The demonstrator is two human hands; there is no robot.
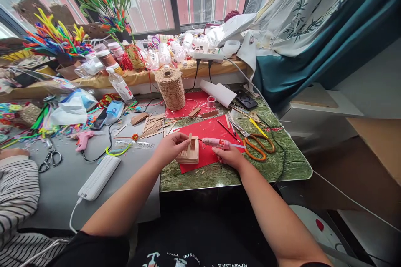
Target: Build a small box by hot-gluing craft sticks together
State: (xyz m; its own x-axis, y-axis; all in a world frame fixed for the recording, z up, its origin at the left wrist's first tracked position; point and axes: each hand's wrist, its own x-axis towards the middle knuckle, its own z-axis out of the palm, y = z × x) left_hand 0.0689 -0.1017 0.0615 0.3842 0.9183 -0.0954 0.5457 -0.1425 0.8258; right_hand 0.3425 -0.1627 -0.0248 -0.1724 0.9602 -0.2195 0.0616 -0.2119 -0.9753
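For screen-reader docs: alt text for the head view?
A person's right hand holds a pink glue gun pointed toward a small wooden box, where the left hand holds a thin wooden stick. Nearby lie a red sheet, orange-handled scissors and a spool of twine.

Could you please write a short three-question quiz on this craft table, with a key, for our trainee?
1. Which of the person's hands holds a pink glue gun?
2. True or false: in the picture, the orange-handled scissors lie to the right of the wooden box.
3. What does the left hand pinch? (a) a plastic bottle (b) a small wooden stick (c) a spool of twine

Key:
1. The right hand.
2. True.
3. b
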